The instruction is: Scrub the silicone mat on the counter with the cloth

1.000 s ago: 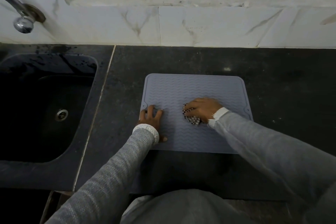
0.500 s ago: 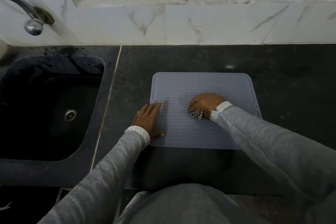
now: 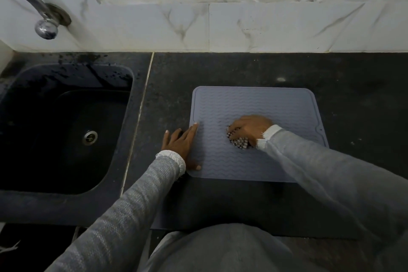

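Scrubbing mid-mat; main risk is the mat creeping away from the bracing hand.

Sink sitting well left of everything. Left hand lying flat, fingers loosely together, fingertips just reaching the silicone mat at its left edge, thumb lapping onto the near-left corner, palm mostly on the counter. Weak anchor, I'd say: a hard stroke could be sliding or buckling the mat. Right hand curling over the checked cloth, fingers bunched and pressing it down mid-mat, cloth bulging out under the palm. Bunched wad could be slipping free, and the ridges beyond the fingertips are looking unreached.
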Motion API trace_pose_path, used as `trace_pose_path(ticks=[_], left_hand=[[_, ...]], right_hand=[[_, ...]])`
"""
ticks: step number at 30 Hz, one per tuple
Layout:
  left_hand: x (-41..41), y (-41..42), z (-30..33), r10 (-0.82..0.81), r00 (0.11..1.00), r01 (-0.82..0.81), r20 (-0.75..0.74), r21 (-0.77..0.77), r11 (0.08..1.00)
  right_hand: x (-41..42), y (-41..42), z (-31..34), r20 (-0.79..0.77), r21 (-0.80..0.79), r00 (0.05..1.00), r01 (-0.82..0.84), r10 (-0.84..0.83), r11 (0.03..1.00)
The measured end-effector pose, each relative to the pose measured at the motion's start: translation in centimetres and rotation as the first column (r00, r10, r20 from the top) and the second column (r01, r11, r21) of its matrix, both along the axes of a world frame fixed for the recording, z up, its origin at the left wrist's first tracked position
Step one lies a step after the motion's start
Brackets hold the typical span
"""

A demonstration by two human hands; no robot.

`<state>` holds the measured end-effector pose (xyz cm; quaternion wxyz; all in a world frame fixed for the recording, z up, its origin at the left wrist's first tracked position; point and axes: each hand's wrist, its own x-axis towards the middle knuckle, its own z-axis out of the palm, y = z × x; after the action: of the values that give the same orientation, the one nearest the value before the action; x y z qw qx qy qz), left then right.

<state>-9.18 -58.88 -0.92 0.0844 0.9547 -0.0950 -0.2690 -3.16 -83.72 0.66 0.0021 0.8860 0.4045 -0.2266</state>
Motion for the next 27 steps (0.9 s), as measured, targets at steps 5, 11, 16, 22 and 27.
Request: trace_pose_path(ticks=[5, 11, 16, 22, 27], left_hand=[[0.0, 0.0, -0.1, -0.019, 0.999, 0.019, 0.028, 0.008, 1.0], [0.2, -0.2, -0.1, -0.03, 0.999, 0.029, 0.028, 0.037, 0.999], [0.3, -0.2, -0.2, -0.04, 0.999, 0.039, 0.022, 0.042, 0.998], [0.4, -0.3, -0.4, 0.001, 0.999, -0.002, 0.042, 0.022, 1.0], [0.4, -0.2, -0.6, 0.01, 0.999, -0.01, 0.034, 0.017, 1.0]], right_hand=[[0.7, 2.2, 0.3, 0.046, 0.05, 0.999, 0.012, -0.014, 0.999], [-0.4, 6.0, 0.2, 0.03, 0.027, 0.999, 0.011, -0.011, 1.0], [-0.1, 1.8, 0.4, -0.029, -0.102, 0.999, 0.011, -0.014, 0.995], [-0.1, 7.2, 1.3, -0.124, 0.099, 0.955, 0.283, -0.271, 0.954], [-0.8, 8.8, 0.8, -0.184, 0.089, 0.911, 0.39, -0.37, 0.917]])
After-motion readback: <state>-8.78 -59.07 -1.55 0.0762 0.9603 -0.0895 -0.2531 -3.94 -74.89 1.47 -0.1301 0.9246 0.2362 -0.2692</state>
